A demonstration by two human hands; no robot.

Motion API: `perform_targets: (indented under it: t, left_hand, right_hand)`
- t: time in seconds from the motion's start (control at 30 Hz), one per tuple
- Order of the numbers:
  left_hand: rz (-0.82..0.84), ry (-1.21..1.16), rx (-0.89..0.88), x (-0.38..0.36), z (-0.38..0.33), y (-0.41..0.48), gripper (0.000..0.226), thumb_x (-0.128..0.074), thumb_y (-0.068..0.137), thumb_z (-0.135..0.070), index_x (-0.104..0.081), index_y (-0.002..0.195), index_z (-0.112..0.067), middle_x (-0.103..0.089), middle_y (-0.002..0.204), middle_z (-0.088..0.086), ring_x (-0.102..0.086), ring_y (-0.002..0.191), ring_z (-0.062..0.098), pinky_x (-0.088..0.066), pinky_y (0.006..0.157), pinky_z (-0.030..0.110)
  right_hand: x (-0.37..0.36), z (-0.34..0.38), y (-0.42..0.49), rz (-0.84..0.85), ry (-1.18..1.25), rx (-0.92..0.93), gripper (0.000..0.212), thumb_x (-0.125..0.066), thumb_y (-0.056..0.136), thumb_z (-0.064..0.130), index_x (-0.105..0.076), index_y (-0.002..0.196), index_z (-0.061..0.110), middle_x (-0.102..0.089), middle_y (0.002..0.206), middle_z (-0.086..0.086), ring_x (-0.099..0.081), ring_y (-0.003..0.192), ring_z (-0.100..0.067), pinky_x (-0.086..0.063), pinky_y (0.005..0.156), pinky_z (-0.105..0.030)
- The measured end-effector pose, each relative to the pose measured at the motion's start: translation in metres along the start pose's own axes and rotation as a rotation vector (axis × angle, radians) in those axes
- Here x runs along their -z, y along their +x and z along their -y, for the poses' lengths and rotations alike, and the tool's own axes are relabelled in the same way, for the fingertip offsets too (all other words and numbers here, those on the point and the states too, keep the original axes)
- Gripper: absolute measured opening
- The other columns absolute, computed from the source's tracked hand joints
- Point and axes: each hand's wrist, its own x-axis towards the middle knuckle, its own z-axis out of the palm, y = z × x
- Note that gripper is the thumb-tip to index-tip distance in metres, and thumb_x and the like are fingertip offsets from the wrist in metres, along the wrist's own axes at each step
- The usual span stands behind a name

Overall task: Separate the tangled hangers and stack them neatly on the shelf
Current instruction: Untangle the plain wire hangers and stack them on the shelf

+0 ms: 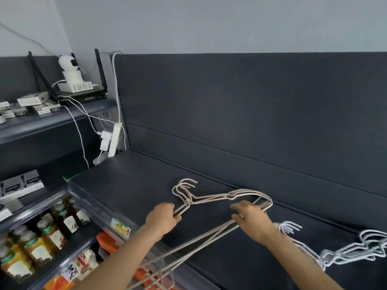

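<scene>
A stack of beige wire hangers (pixel 211 198) lies on the dark shelf (pixel 134 181), hooks pointing left and back, its lower ends jutting past the shelf's front edge. My left hand (pixel 162 219) grips the hangers' wires just below the necks. My right hand (pixel 251 219) rests on the stack's long bars near the right shoulder, fingers spread. A second stack of pale blue-white hangers (pixel 345 251) lies on the shelf to the right, partly hidden behind my right forearm.
A white power strip (pixel 114 141) with plugs and cables hangs at the shelf's back left corner. A camera (pixel 69 64) and small boxes sit on the upper left shelf. Bottles (pixel 44 237) and packets fill the lower shelf in front.
</scene>
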Motion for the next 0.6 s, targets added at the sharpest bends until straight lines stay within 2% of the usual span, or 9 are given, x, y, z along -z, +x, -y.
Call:
perform_targets:
  t: [0.13,0.27,0.33,0.47,0.6]
  left_hand:
    - [0.143,-0.013,-0.056,-0.01,0.009,0.028,0.021,-0.061,0.082,-0.028,-0.052,0.09,-0.01,-0.061,0.109,0.011,-0.06,0.097,0.029,-0.047,0.079,0.036]
    - [0.149,-0.024,-0.137,-0.005,0.02,0.052,0.01,-0.056,0.083,-0.013,-0.048,0.078,-0.014,-0.063,0.103,0.011,-0.062,0.092,0.028,-0.047,0.072,0.034]
    - [0.113,-0.016,-0.177,0.006,0.025,0.062,0.008,-0.054,0.084,-0.01,-0.05,0.079,-0.014,-0.062,0.097,0.009,-0.062,0.089,0.027,-0.045,0.069,0.033]
    - [-0.058,0.065,-0.281,0.041,0.028,0.081,0.007,-0.05,0.086,-0.011,-0.056,0.084,-0.013,-0.064,0.095,0.008,-0.062,0.087,0.029,-0.044,0.066,0.036]
    - [-0.22,0.059,-0.373,0.072,0.023,0.097,0.011,-0.047,0.089,-0.015,-0.058,0.092,-0.017,-0.064,0.095,0.003,-0.062,0.086,0.028,-0.041,0.065,0.034]
  right_hand:
    - [-0.017,0.012,0.022,-0.016,-0.01,-0.085,0.025,-0.049,0.09,0.021,-0.059,0.111,0.013,-0.057,0.112,-0.002,-0.054,0.113,-0.023,-0.042,0.091,-0.032]
    - [-0.029,0.034,0.041,-0.023,-0.019,-0.164,0.029,-0.049,0.09,0.021,-0.058,0.117,0.013,-0.058,0.122,-0.005,-0.054,0.112,-0.021,-0.043,0.093,-0.03]
    - [-0.033,0.043,0.047,-0.042,-0.001,-0.19,0.031,-0.05,0.091,0.021,-0.057,0.12,0.014,-0.057,0.124,-0.004,-0.054,0.113,-0.019,-0.042,0.094,-0.028]
    - [-0.033,0.053,0.058,-0.111,0.029,-0.235,0.034,-0.05,0.091,0.019,-0.053,0.124,0.012,-0.054,0.127,-0.006,-0.053,0.114,-0.02,-0.042,0.096,-0.028]
    - [-0.024,0.064,0.071,-0.253,0.028,-0.187,0.043,-0.05,0.092,0.021,-0.044,0.132,0.008,-0.048,0.133,-0.007,-0.045,0.123,-0.021,-0.035,0.102,-0.026]
